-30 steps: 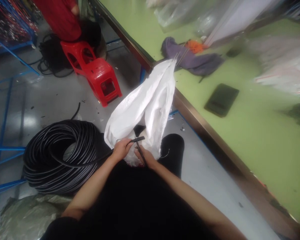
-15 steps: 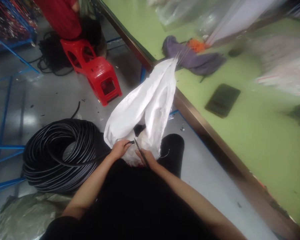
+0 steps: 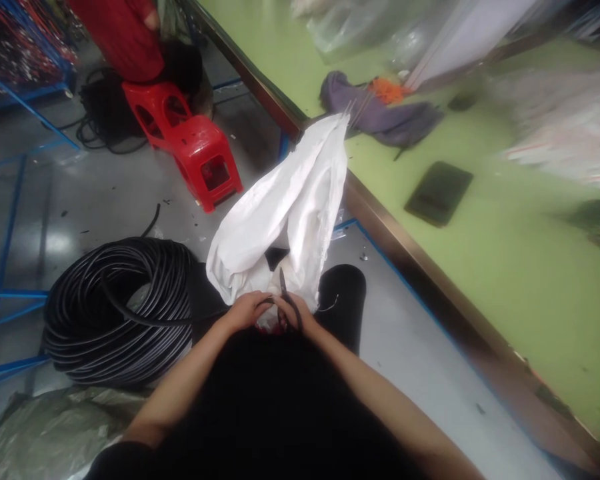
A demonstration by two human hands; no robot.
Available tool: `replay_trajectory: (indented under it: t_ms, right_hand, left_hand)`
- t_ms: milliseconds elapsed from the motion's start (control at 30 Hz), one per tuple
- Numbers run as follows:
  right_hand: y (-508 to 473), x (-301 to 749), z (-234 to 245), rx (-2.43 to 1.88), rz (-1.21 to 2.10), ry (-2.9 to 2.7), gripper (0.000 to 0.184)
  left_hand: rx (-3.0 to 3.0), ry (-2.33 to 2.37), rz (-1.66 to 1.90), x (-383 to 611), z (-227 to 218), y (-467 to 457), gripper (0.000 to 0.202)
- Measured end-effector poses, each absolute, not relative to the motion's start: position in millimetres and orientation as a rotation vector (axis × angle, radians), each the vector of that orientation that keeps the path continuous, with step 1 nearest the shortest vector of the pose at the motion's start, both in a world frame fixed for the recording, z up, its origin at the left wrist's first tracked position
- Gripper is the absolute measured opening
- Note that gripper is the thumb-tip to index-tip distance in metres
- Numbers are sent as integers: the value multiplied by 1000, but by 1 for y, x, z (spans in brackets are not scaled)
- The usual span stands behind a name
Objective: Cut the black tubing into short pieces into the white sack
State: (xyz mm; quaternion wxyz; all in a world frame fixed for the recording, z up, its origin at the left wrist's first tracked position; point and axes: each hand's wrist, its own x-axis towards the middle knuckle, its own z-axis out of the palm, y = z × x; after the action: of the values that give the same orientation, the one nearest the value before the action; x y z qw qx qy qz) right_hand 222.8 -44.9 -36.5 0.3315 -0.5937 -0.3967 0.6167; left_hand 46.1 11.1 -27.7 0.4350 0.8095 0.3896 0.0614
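Note:
My left hand (image 3: 244,311) is closed around the end part of a black cable (image 3: 167,322), which runs back to a large coil (image 3: 75,327) on the floor at the left. Close against it, my right hand (image 3: 304,312) grips a pair of dark scissors (image 3: 283,283), the blades pointing up and away from me. The fingertips of both hands almost meet, so the cable's very end is hard to make out. Just beyond them a white woven sack (image 3: 250,230) spreads over my lap, its far tip reaching the table edge.
A green-topped table (image 3: 380,190) runs along the right, with a dark flat pad (image 3: 439,193) and a purple cloth (image 3: 380,117) on it. Red plastic stools (image 3: 200,147) stand ahead, near a person in red (image 3: 125,40). A greenish plastic bag (image 3: 55,427) lies at lower left.
My hands have come closer together and slightly nearer my body. The scissors have turned more upright, and my left hand has brought the cable end towards my right hand.

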Motion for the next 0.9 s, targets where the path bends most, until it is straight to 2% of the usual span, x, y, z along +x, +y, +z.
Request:
replay_trajectory:
  t_ms: [167, 333, 467, 633, 900]
  right_hand:
    - [-48, 232, -33, -1620, 1502, -980, 42]
    - [-55, 227, -37, -1498, 1504, -1032, 44]
    - [-65, 217, -45, -1538, 1531, -1240, 43]
    - [-54, 210, -52, -1578, 1493, -1443, 39]
    - [-45, 210, -67, -1509, 1607, -1247, 39]
  left_hand:
    - [2006, 1125, 178, 26, -32, 8, 31]
    - [2030, 1414, 329, 24, -34, 9, 29]
    - [2047, 1536, 377, 27, -31, 12, 29]
    - [2165, 1583, 266, 34, -28, 9, 31]
    - [2318, 1513, 96, 43, -36, 6, 32]
